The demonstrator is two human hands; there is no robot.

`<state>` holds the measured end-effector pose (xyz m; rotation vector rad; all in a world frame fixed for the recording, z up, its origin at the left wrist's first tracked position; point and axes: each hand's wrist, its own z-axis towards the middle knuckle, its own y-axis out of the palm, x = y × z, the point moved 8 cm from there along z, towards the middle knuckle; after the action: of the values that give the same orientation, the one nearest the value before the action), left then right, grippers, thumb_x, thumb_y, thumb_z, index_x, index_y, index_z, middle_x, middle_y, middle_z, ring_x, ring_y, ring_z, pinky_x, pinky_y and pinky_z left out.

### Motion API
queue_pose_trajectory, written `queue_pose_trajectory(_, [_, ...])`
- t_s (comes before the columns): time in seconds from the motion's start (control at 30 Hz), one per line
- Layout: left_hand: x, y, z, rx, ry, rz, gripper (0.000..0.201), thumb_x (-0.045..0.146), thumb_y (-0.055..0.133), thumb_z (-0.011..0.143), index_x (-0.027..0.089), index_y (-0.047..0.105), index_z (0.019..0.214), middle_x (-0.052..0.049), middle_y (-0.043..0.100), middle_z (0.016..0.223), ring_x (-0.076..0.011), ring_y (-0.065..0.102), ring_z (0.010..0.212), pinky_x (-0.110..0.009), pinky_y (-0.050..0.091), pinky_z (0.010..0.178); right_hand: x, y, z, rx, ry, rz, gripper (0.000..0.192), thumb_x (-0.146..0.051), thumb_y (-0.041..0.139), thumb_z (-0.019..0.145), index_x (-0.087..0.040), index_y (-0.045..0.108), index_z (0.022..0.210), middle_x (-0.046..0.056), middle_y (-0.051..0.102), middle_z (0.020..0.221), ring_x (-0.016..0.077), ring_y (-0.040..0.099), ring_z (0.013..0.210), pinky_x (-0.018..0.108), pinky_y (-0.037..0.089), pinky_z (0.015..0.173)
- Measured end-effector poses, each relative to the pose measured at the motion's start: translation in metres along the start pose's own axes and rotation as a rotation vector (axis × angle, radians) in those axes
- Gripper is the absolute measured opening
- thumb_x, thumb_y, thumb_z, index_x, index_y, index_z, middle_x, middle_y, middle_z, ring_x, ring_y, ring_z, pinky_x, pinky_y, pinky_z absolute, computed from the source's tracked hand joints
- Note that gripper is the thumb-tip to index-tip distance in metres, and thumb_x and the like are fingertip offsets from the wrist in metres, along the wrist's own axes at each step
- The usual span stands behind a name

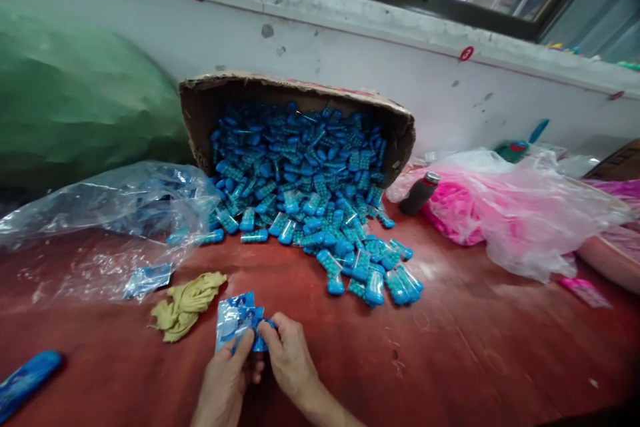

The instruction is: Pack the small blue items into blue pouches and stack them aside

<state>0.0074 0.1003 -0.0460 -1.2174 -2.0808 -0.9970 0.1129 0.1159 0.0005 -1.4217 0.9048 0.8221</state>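
Note:
My left hand (pixel 227 370) is closed on a few overlapping blue-and-white printed packets (pixel 233 320), thumb on top. At their right edge, the thumb and fingers of my right hand (pixel 294 355) pinch a blue corner; whether it belongs to a separate packet cannot be made out. Beyond my hands, many small blue-capped clear containers with teal beads (pixel 310 193) spill out of a cardboard box (pixel 405 140) lying on its side. To the left of the packets lies a crumpled yellow-green cloth (pixel 187 303).
A clear plastic bag (pixel 115 213) and a blue printed packet (pixel 149 278) lie left on the red table (pixel 475 347). A blue long object (pixel 30 380) sits at lower left. Right are a dark bottle (pixel 420 193), pink-filled bags (pixel 530 207) and another person's arm (pixel 607 263).

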Motion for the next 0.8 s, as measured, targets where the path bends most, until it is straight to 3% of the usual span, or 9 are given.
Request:
queue_pose_trajectory(0.1, [-0.006,-0.002,-0.003,-0.050,-0.062,0.064,0.037,0.039,0.077,0.041,0.013,0.059,0.061,0.001,0.057,0.045,-0.0083,0.045,0.035,-0.019,0.030,0.032,-0.011,-0.014,0.008,-0.121,-0.155,-0.237,0.032,-0.036,0.043,0.085,-0.019,0.053,0.060,-0.004,0.052,0.055,0.0101,0.050,0.053,0.019,0.033,0.049])
queue_pose_trajectory(0.17, [-0.007,-0.008,-0.006,-0.023,-0.067,0.068,0.037,0.040,0.076,0.044,0.014,0.056,0.060,0.002,0.056,0.044,-0.0066,0.043,0.034,-0.018,0.027,0.031,-0.018,-0.038,0.019,-0.073,-0.245,-0.463,0.022,-0.042,0.053,0.079,-0.021,0.057,0.076,-0.001,0.060,0.072,0.0138,0.055,0.067,0.020,0.037,0.057])
queue_pose_trajectory(0.27, [-0.009,-0.009,-0.012,-0.042,-0.102,0.022,0.034,0.039,0.074,0.050,0.015,0.053,0.061,0.002,0.056,0.046,-0.0062,0.043,0.035,-0.017,0.027,0.031,-0.005,-0.092,0.047,0.182,-0.015,-0.865,0.024,-0.036,0.058,0.077,-0.020,0.055,0.095,0.009,0.058,0.093,0.0220,0.056,0.083,0.026,0.040,0.060])
queue_pose_trajectory(0.3, [-0.010,-0.007,-0.014,-0.063,-0.120,0.002,0.033,0.038,0.074,0.052,0.016,0.052,0.062,0.002,0.057,0.047,-0.0063,0.043,0.035,-0.017,0.028,0.032,-0.001,-0.103,0.056,0.211,0.037,-0.890,0.026,-0.031,0.057,0.077,-0.017,0.053,0.100,0.013,0.057,0.095,0.0251,0.056,0.083,0.028,0.040,0.060])
queue_pose_trajectory(0.4, [-0.016,-0.009,-0.019,-0.061,-0.206,-0.059,0.028,0.035,0.070,0.059,0.016,0.050,0.062,0.002,0.055,0.045,-0.0069,0.045,0.035,-0.016,0.030,0.032,0.012,-0.108,0.076,0.194,0.081,-0.886,0.028,-0.019,0.051,0.080,-0.011,0.050,0.108,0.020,0.053,0.098,0.0289,0.057,0.084,0.033,0.041,0.061])
queue_pose_trajectory(0.5, [-0.021,-0.015,-0.021,-0.040,-0.263,-0.104,0.024,0.033,0.065,0.067,0.016,0.049,0.061,0.002,0.054,0.044,-0.0071,0.046,0.035,-0.016,0.031,0.031,0.016,-0.095,0.081,0.133,0.054,-0.851,0.036,-0.017,0.048,0.080,-0.013,0.046,0.116,0.017,0.055,0.096,0.0254,0.060,0.079,0.032,0.043,0.061])
queue_pose_trajectory(0.6, [-0.022,-0.018,-0.022,-0.040,-0.261,-0.147,0.021,0.029,0.060,0.073,0.015,0.049,0.061,0.001,0.055,0.045,-0.0068,0.047,0.036,-0.015,0.032,0.031,0.013,-0.078,0.068,0.046,0.010,-0.583,0.041,-0.024,0.046,0.081,-0.021,0.039,0.121,0.005,0.058,0.087,0.0174,0.060,0.068,0.026,0.045,0.056])
queue_pose_trajectory(0.73, [-0.020,-0.022,-0.021,0.002,-0.249,-0.194,0.016,0.025,0.057,0.075,0.015,0.050,0.065,0.001,0.056,0.047,-0.0068,0.049,0.037,-0.015,0.035,0.033,0.019,-0.053,0.036,-0.088,0.097,0.306,0.042,-0.036,0.046,0.078,-0.023,0.036,0.117,-0.003,0.052,0.074,0.0114,0.054,0.050,0.021,0.044,0.038])
queue_pose_trajectory(0.8, [-0.019,-0.021,-0.020,0.007,-0.238,-0.191,0.015,0.024,0.057,0.075,0.015,0.050,0.066,0.000,0.056,0.048,-0.0070,0.051,0.039,-0.015,0.038,0.035,0.025,-0.050,0.024,-0.039,0.112,0.381,0.041,-0.039,0.048,0.077,-0.023,0.039,0.113,-0.005,0.049,0.070,0.0094,0.049,0.044,0.019,0.040,0.033])
